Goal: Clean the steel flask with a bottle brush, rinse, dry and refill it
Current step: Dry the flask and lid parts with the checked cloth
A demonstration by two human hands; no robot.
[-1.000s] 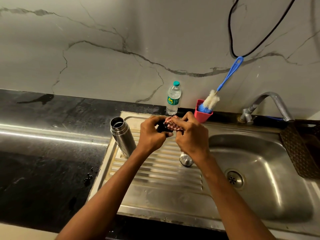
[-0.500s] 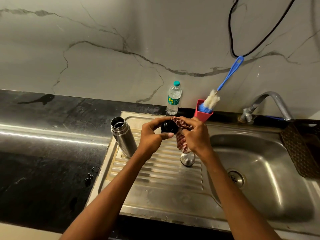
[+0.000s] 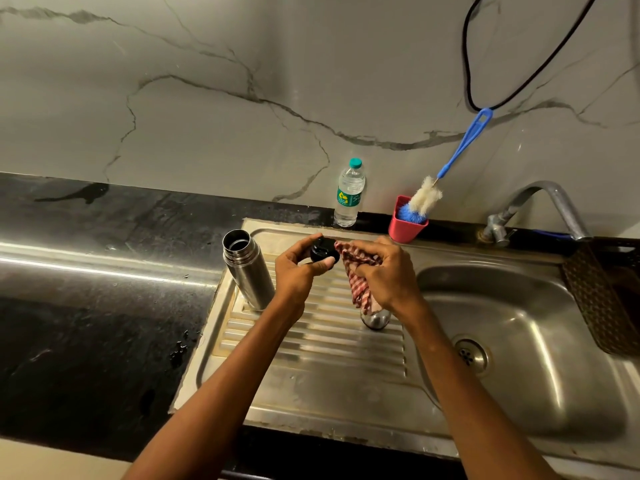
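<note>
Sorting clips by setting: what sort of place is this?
Most likely a home kitchen: a steel sink with a ribbed drainboard, a tap at the marble-look wall, and a dark stone counter.

— What do you see from the head view?
— My left hand (image 3: 300,271) pinches a black stopper (image 3: 323,252) above the ribbed drainboard (image 3: 311,344). My right hand (image 3: 388,277) grips a red checked cloth (image 3: 356,275) right against it.
— And the flask?
— The steel flask (image 3: 246,268) stands upright and uncapped at the drainboard's left. A steel cap (image 3: 375,318) sits under my right hand. At the back wall, a bottle brush (image 3: 427,197) leans in a red cup (image 3: 406,226), a water bottle (image 3: 349,195) beside it
</note>
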